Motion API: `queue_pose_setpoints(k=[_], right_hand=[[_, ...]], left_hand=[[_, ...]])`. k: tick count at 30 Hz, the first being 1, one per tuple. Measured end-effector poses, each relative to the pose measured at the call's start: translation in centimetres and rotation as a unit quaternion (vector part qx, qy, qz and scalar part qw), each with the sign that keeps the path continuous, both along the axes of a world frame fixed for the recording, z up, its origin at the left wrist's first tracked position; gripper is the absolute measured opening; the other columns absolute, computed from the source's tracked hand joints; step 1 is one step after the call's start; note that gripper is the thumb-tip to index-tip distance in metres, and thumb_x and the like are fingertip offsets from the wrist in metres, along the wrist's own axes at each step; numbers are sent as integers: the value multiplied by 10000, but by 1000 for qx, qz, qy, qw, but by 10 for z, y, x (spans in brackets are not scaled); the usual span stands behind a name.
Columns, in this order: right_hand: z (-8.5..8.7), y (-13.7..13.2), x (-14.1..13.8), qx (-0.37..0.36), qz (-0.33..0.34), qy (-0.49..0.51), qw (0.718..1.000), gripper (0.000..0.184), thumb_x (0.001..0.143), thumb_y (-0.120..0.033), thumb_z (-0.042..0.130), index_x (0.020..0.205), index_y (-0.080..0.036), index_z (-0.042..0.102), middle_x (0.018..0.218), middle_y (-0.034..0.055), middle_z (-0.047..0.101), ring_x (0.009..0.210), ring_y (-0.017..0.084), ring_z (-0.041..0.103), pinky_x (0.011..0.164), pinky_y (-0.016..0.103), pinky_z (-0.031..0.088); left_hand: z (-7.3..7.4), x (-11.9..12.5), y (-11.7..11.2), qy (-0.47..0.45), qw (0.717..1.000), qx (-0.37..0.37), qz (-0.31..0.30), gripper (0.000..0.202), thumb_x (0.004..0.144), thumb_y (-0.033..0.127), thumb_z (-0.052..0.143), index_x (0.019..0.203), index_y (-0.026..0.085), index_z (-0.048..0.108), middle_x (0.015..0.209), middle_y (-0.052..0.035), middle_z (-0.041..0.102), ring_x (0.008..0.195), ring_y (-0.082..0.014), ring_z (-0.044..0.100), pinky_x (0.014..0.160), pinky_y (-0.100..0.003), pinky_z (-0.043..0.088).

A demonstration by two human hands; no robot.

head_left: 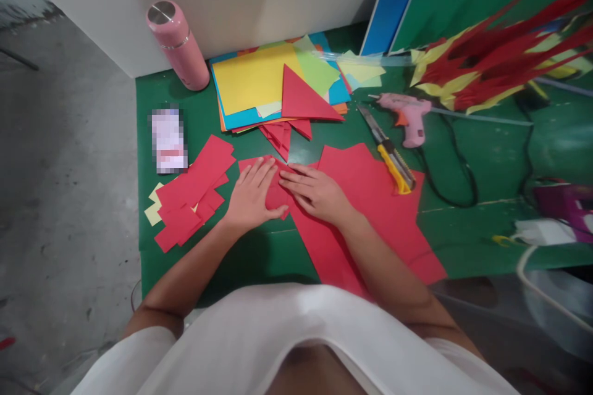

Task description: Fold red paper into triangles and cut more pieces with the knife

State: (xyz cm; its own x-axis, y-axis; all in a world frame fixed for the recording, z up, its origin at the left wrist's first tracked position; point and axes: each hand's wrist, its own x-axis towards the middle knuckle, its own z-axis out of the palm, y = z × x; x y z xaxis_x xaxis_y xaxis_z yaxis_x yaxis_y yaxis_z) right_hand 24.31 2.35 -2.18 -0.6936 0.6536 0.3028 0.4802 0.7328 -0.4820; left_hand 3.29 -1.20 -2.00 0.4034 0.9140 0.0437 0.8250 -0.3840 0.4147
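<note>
Both my hands rest on a piece of red paper [274, 192] at the middle of the table. My left hand [252, 192] lies flat over it with the fingers spread and the thumb pointing right. From the right, my right hand [317, 191] presses its outstretched fingertips onto the paper's edge. Under my right hand and forearm are large red sheets [370, 222]. Left of my hands is a loose pile of red paper pieces [194, 182] with some yellow bits. A folded red triangle [306, 99] lies beyond my hands, on the coloured paper stack.
A pink bottle [180, 46] stands at the back left, with a phone [168, 142] nearer. Coloured paper [252, 83] is stacked behind. To the right lie a yellow utility knife [391, 160], a pink glue gun [407, 116] with its cord, and a red and yellow paper craft [486, 55].
</note>
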Motion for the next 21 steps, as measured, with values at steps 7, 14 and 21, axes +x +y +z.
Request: queue_pose_setpoints(k=[7, 14, 21], right_hand=[[0, 0, 0, 10, 4, -5, 1000, 366, 945, -129, 476, 1238, -197, 683, 1291, 53, 669, 1312, 271, 540, 1056, 477, 524], [0, 0, 0, -2, 4, -9, 1000, 383, 941, -126, 474, 1250, -227, 676, 1304, 45, 660, 1326, 258, 527, 1068, 482, 515], [2, 1, 0, 0, 3, -9, 1000, 373, 944, -133, 473, 1238, -224, 684, 1299, 38, 664, 1313, 263, 541, 1062, 476, 522]], left_hand=[[1, -1, 0, -6, 1000, 1, -2, 842, 785, 485, 702, 1462, 97, 386, 1545, -181, 396, 1477, -338, 293, 1212, -513, 248], [1, 0, 1, -3, 1000, -5, -1, 842, 781, 478, 705, 1466, 108, 383, 1550, -179, 388, 1479, -338, 288, 1211, -520, 244], [2, 0, 1, 1, 1000, 2, -4, 776, 783, 478, 710, 1421, 119, 452, 1548, -167, 396, 1475, -348, 292, 1205, -525, 262]])
